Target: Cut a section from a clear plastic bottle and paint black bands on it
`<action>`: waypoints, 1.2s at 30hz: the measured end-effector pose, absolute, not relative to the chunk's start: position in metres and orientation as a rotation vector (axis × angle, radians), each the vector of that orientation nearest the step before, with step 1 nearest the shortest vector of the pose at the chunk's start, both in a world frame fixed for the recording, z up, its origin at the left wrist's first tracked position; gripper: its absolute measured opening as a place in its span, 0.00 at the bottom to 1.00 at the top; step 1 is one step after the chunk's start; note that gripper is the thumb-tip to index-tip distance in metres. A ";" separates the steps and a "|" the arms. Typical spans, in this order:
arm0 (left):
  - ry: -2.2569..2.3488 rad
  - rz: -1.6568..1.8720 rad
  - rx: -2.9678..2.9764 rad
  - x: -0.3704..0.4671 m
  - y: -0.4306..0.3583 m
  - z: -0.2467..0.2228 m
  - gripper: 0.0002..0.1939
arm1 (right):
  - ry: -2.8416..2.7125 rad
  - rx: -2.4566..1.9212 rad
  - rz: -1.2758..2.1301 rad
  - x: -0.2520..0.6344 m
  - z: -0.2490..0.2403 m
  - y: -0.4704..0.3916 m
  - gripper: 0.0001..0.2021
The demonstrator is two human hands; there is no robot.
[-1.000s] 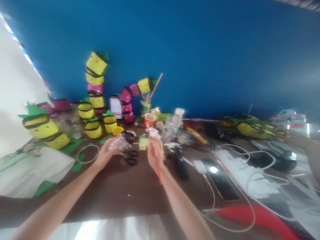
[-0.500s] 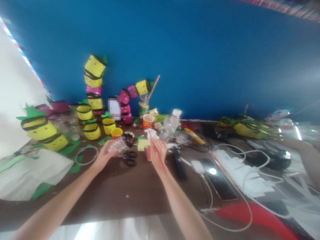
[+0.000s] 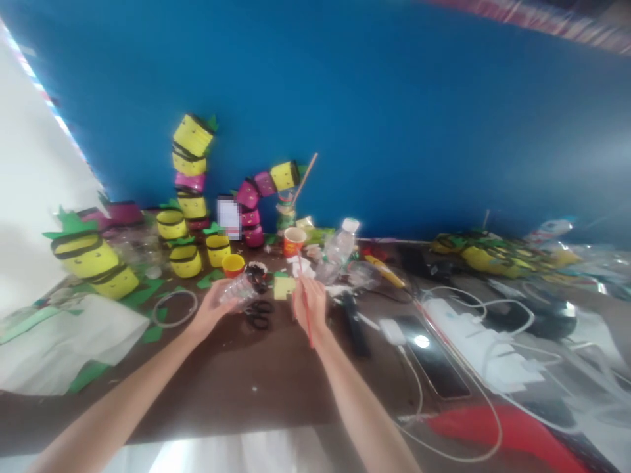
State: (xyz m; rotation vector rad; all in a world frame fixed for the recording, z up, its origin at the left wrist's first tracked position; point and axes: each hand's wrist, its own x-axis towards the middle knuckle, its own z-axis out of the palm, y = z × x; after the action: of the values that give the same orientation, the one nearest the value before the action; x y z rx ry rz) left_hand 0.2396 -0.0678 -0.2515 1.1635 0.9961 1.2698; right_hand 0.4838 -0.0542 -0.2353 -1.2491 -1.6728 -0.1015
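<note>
My left hand (image 3: 215, 307) is wrapped round a clear plastic bottle piece (image 3: 237, 290), which lies tilted with its far end by a black item (image 3: 257, 277). In my right hand (image 3: 311, 303) is a thin red stick (image 3: 308, 315), pinched in the fingers and slanting back over the hand. A yellow paper piece (image 3: 282, 288) is just left of the right fingers. Black-handled scissors (image 3: 258, 315) rest on the table between my hands. Beyond the right hand are white tissue (image 3: 302, 266) and an orange paper cup (image 3: 294, 242).
Yellow and purple bottle crafts (image 3: 192, 203) stand along the blue wall. A clear bottle (image 3: 341, 244), yellow cutter (image 3: 384, 270), phone (image 3: 436, 361) and white power strip (image 3: 480, 345) with cables are on the right. White cloth (image 3: 79, 335) and a wire ring (image 3: 174, 309) are left.
The view has shifted slightly. The red stick now stands at a steeper slant in my right hand, which has turned a little. My left hand keeps its hold on the bottle piece.
</note>
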 end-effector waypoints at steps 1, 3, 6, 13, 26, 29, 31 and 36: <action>0.991 1.261 1.165 0.239 -0.068 -0.251 0.29 | -1.656 -1.260 -0.098 0.484 -0.235 -0.055 0.15; 0.982 1.245 1.160 0.239 -0.068 -0.249 0.29 | -1.615 -1.282 -0.093 0.484 -0.234 -0.055 0.15; 0.980 1.239 1.140 0.240 -0.068 -0.247 0.30 | -1.575 -1.295 -0.083 0.486 -0.233 -0.056 0.13; 0.969 1.269 1.104 0.243 -0.068 -0.247 0.30 | -1.605 -1.232 -0.049 0.487 -0.230 -0.054 0.10; 0.681 1.302 0.868 0.243 -0.067 -0.244 0.22 | -1.397 -1.261 0.140 0.484 -0.224 -0.065 0.15; 0.617 1.327 0.729 0.244 -0.065 -0.240 0.22 | -1.352 -1.270 0.185 0.483 -0.221 -0.065 0.17; 0.607 1.329 0.623 0.242 -0.063 -0.239 0.20 | -1.330 -1.271 0.212 0.482 -0.220 -0.065 0.16; 0.624 1.261 0.431 0.236 -0.061 -0.234 0.18 | -1.387 -1.264 0.287 0.479 -0.220 -0.065 0.12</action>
State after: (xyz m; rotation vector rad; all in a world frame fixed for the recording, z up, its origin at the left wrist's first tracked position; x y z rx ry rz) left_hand 0.2360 -0.0607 -0.2341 0.4307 0.6242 1.2613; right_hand 0.4790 -0.0649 -0.2203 -1.2640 -1.3873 0.2870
